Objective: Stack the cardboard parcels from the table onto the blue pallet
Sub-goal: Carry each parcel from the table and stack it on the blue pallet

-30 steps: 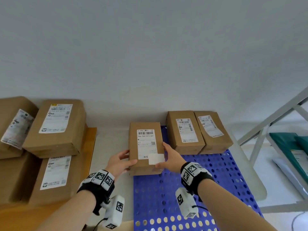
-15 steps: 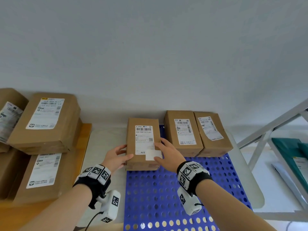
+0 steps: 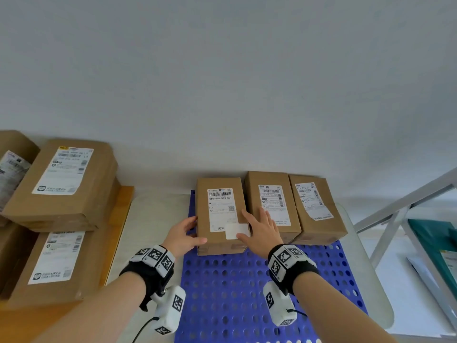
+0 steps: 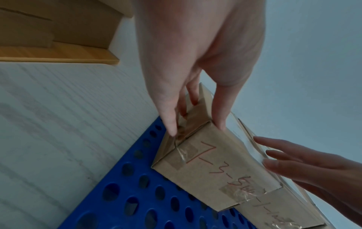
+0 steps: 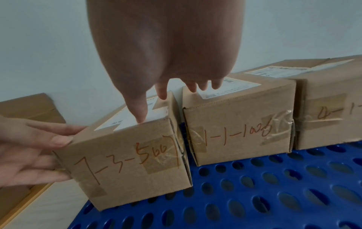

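Observation:
A brown cardboard parcel [image 3: 220,219] [image 4: 215,167] [image 5: 127,162] marked "7-3-566" stands on the back left corner of the blue perforated pallet [image 3: 235,293] [image 4: 137,201] [image 5: 274,193]. It sits close beside two more parcels [image 3: 269,201] [image 3: 314,206] along the pallet's far edge. My left hand [image 3: 183,233] [image 4: 195,130] [image 5: 39,147] lies with straight fingers against the parcel's left side and its thumb on the top edge. My right hand [image 3: 259,226] [image 5: 166,100] [image 4: 293,162] rests flat and spread across the parcel's top and the neighbouring parcel.
Several larger parcels [image 3: 61,181] [image 3: 54,263] are stacked on a wooden table [image 3: 121,206] at the left. The pallet lies on a white surface [image 3: 153,214] against the wall. A grey metal frame [image 3: 395,214] and a green bin [image 3: 435,243] stand at the right.
The parcel has moved away from me and come down on the pallet beside the middle parcel. My right hand has slid from its right side onto its top.

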`<action>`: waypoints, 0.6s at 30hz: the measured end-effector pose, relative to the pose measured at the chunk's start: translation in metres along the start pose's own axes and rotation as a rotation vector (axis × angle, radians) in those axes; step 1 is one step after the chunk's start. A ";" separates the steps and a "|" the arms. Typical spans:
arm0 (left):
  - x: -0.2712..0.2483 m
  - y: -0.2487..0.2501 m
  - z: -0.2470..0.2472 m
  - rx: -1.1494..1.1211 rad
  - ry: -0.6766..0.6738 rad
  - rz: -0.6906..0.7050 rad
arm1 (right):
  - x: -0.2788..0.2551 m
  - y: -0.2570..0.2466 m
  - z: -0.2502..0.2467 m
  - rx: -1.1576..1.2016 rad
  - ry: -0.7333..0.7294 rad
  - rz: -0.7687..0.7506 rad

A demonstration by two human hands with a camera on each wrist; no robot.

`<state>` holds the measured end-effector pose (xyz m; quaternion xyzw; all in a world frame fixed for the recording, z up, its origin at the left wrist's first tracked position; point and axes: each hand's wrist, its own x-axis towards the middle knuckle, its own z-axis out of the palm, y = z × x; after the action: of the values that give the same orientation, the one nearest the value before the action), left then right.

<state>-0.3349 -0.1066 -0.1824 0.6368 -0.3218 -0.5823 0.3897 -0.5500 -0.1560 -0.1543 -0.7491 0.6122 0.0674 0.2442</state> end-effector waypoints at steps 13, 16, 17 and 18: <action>0.012 0.013 0.009 0.156 0.011 0.078 | 0.018 0.009 -0.009 0.036 -0.011 -0.021; 0.014 0.016 0.012 0.157 0.027 0.079 | 0.020 0.011 -0.010 0.037 -0.003 -0.027; 0.015 0.017 0.014 0.165 0.024 0.080 | 0.020 0.011 -0.010 0.039 -0.002 -0.027; 0.015 0.017 0.015 0.171 0.020 0.082 | 0.020 0.011 -0.010 0.041 -0.002 -0.025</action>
<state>-0.3471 -0.1300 -0.1752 0.6600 -0.3921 -0.5298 0.3606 -0.5578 -0.1802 -0.1568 -0.7515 0.6036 0.0525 0.2612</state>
